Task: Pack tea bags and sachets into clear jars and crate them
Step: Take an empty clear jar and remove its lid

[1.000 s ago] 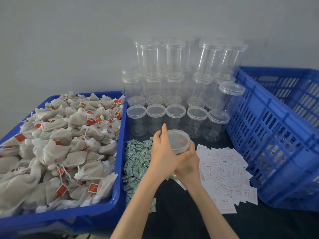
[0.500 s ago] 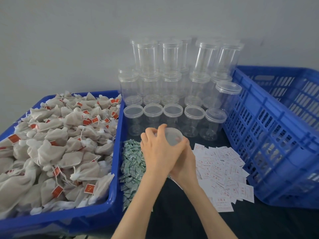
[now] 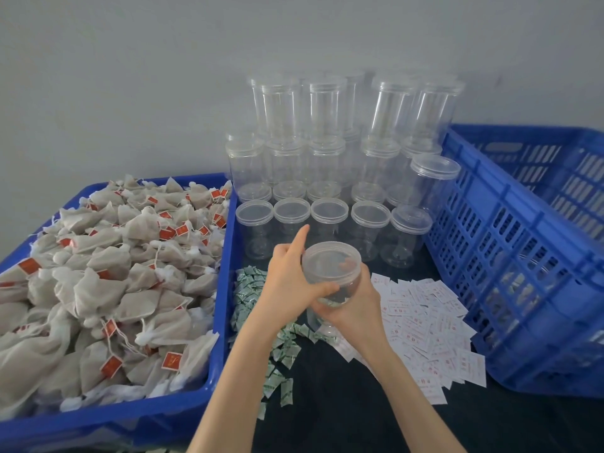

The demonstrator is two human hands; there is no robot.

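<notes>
Clear plastic filled both grips: the left hand [image 3: 291,282] clasped the lid [image 3: 330,260] while the right hand [image 3: 354,305] wrapped the upright jar [image 3: 330,300] below. Tea bags [image 3: 108,273] lay leftward, nearer the left hand; the crate [image 3: 523,243] stood rightward.

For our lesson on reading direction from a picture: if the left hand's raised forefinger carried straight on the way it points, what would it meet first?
Probably the front row of lidded clear jars: the left hand points up and away towards them. Depth is unclear.
</notes>
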